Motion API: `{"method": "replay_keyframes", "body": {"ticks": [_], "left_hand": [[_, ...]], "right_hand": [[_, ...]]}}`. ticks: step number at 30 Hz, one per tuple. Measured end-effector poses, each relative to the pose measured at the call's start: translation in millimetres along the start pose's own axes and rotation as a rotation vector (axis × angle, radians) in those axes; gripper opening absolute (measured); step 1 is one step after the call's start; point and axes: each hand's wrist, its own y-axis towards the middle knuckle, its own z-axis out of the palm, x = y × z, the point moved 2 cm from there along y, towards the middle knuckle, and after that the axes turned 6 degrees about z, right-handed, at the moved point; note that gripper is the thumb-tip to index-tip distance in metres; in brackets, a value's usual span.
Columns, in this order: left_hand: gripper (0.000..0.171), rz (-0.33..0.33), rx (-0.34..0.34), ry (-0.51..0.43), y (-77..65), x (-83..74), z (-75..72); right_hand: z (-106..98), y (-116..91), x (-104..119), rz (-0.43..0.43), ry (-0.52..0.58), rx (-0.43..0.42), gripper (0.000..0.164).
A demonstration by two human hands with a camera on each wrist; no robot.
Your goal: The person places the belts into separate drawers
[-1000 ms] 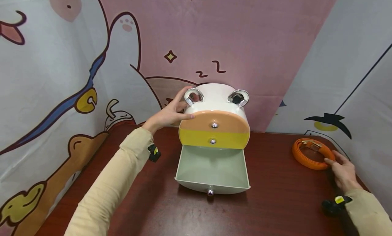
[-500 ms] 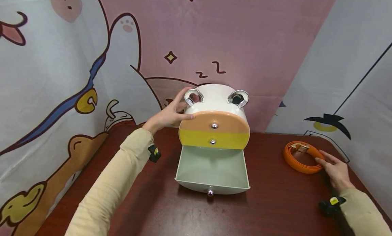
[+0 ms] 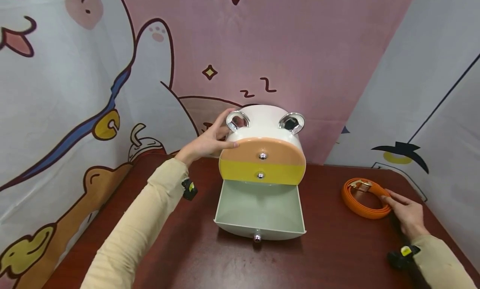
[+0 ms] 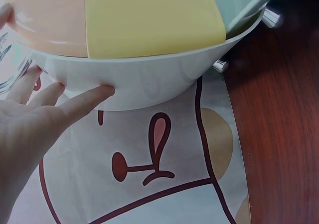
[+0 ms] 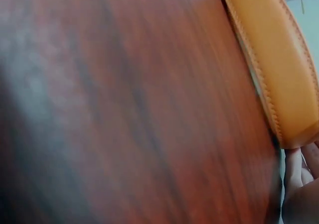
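A small white storage cabinet (image 3: 263, 119) stands upright with silver ring ears, a peach drawer, a yellow drawer (image 3: 279, 173) and a pale green bottom drawer (image 3: 262, 205). That bottom drawer is pulled out, and its inside shows bare. My left hand (image 3: 205, 142) rests on the cabinet's upper left, its thumb on the peach front; in the left wrist view, straight fingers (image 4: 92, 98) press the white side wall. At the right, my right hand (image 3: 408, 214) pinches the near right edge of a coiled orange belt (image 3: 369, 212) with a gold buckle. Stitched edges of the belt show in the right wrist view.
The reddish-brown wooden table (image 3: 330, 255) carries the cabinet near its back. Behind it hangs a cartoon-printed cloth (image 3: 311, 51), which also lines both sides. A silver knob (image 3: 257, 237) sticks out from the open drawer towards the table's front.
My right hand has moved left and slightly nearer with the belt, bringing it closer to the cabinet. The left hand, cabinet and open drawer have stayed in place.
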Motion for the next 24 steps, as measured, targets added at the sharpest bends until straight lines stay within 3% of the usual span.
{"method": "replay_keyframes", "body": {"ticks": [14, 19, 24], "left_hand": [[0.094, 0.027, -0.003, -0.005, -2.1, 1.4, -1.7], [0.093, 0.032, -0.001, 0.004, -1.1, 1.1, -1.1], [0.094, 0.016, -0.001, -0.001, 0.6, 1.8, -1.1]], "right_hand": [[9, -8, 4, -0.035, -0.024, -0.115, 0.056], [9, -11, 7, -0.034, -0.027, -0.116, 0.056], [10, -13, 8, -0.096, -0.010, -0.101, 0.052]]}}
